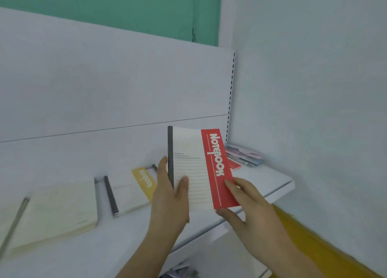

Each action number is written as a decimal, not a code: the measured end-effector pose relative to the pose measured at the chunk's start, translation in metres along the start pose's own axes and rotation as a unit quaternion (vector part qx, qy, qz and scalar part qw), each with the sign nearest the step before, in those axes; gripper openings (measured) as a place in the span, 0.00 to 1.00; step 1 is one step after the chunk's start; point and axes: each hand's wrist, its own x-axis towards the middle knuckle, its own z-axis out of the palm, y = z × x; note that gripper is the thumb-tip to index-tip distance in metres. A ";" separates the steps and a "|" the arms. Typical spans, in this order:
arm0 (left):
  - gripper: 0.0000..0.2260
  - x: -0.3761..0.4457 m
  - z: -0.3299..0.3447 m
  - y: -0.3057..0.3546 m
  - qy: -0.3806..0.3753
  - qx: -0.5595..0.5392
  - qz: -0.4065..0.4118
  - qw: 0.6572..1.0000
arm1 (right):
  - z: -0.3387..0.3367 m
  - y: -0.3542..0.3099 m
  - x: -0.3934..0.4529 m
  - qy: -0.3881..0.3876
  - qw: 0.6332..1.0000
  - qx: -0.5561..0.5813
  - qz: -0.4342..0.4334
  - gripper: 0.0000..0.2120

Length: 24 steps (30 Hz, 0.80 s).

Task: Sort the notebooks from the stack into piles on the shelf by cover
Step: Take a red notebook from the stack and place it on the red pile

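Above shelf (261, 179), red notebook (196, 168) upright, lengthwise vertical

The red notebook (196, 168) has a smooth, matt paper cover with a dark cloth-like spine; the shelf (261, 177) looks smooth, white-painted metal.

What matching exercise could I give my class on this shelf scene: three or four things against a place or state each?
Things:
1. red-banded notebook
2. yellow-banded notebook
3. cream notebook
4. mixed stack

Places or states:
A. in the shelf's far right corner
B. flat on the shelf, farthest left
C. held upright by both hands
D. flat on the shelf, just left of the left hand

Pairs: 1-C, 2-D, 3-B, 4-A
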 end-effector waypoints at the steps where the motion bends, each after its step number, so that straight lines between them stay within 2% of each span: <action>1: 0.25 0.006 0.013 -0.002 -0.007 0.013 0.003 1.000 | -0.001 0.014 0.006 -0.001 1.000 -0.017 0.008 0.35; 4: 0.23 0.027 0.046 -0.011 -0.040 0.064 0.020 0.997 | -0.001 0.052 0.027 -0.004 0.999 -0.046 0.024 0.34; 7: 0.20 0.057 0.072 -0.028 -0.073 0.162 0.037 0.983 | -0.001 0.088 0.055 -0.015 0.996 -0.083 0.004 0.34; 11: 0.28 0.101 0.097 -0.047 -0.135 0.204 0.040 0.969 | -0.002 0.135 0.103 -0.048 0.994 -0.098 -0.032 0.34; 15: 0.41 0.135 0.120 -0.057 -0.197 0.369 0.065 0.906 | 0.000 0.174 0.154 -0.066 0.988 -0.118 -0.077 0.34; 17: 0.42 0.147 0.131 -0.062 -0.195 0.435 0.069 0.877 | 0.006 0.192 0.176 -0.072 0.984 -0.131 -0.101 0.34; 21: 0.44 0.157 0.148 -0.072 -0.203 0.523 0.047 0.827 | 0.026 0.220 0.211 -0.134 0.974 -0.131 -0.124 0.35; 24: 0.44 0.165 0.155 -0.084 -0.193 0.552 0.031 0.810 | 0.042 0.237 0.233 -0.153 0.970 -0.108 -0.158 0.35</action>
